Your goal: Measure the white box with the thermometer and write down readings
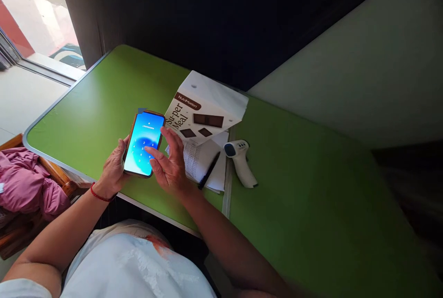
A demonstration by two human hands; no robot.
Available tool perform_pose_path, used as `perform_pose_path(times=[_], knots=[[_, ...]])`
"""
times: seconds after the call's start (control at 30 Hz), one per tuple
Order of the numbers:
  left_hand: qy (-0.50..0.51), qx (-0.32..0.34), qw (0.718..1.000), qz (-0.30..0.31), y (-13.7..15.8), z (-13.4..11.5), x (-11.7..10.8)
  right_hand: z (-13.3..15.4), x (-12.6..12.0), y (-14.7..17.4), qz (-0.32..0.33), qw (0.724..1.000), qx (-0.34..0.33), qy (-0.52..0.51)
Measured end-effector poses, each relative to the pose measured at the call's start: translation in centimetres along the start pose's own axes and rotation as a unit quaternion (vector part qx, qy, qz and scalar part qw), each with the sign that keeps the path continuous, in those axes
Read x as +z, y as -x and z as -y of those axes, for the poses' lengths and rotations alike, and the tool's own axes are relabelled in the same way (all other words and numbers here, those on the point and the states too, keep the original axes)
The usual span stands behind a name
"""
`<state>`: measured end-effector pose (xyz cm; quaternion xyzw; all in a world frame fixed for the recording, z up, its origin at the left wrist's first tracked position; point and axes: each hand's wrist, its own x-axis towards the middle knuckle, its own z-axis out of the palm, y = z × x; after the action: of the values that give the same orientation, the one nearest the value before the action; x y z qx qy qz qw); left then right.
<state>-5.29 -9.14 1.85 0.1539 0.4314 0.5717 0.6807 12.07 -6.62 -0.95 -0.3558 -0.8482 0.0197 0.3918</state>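
A smartphone (140, 152) with a lit blue screen and a number keypad rests in my left hand (113, 169), whose thumb lies along its near-left edge. Over the screen is my right hand (172, 164), index finger stretched to the middle of the keypad and the other fingers apart; it holds nothing. Whether the fingertip touches the glass I cannot tell. Just beyond the right hand stands a white box (211, 106) printed "NutriMotion Super Meal". Papers (217, 169) with a black pen (209, 170) on them lie to its right.
A white infrared thermometer (242, 164) lies right of the papers on the green table (86, 104). Pink cloth (31, 182) hangs over a wooden chair (62, 178) at the left. A dark panel (190, 16) rises behind the table.
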Motion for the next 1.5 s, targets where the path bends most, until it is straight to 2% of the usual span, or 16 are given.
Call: perform_pose_path(times=[0.1,0.3,0.6,0.83,0.97,1.1,1.4,1.5], knots=[[0.004,-0.001,1.000,0.001,0.1,-0.1,0.1,0.1,0.2,0.0,-0.020,0.999,-0.026,0.000],[0.006,-0.006,1.000,0.004,0.1,-0.2,0.3,0.1,0.6,0.0,-0.039,0.999,-0.027,0.009],[0.003,0.015,1.000,0.023,0.2,0.1,0.5,0.1,1.4,-0.5,-0.011,0.999,-0.012,0.029],[0.005,-0.012,1.000,-0.002,0.2,-0.3,0.8,0.0,0.2,0.3,-0.051,0.999,-0.008,0.003],[0.002,-0.004,1.000,0.000,0.3,-0.5,0.8,-0.1,0.4,0.7,-0.025,0.999,-0.008,0.024],[-0.007,-0.002,1.000,0.009,0.3,-0.4,0.8,-0.5,0.9,0.7,-0.007,0.999,0.021,0.047],[-0.032,0.020,0.999,0.027,0.4,-0.1,0.8,0.4,1.4,-0.5,-0.028,0.999,-0.003,0.038],[-0.029,0.008,0.999,0.026,0.4,-0.1,0.7,0.5,1.0,-0.6,-0.042,0.999,0.001,0.012]])
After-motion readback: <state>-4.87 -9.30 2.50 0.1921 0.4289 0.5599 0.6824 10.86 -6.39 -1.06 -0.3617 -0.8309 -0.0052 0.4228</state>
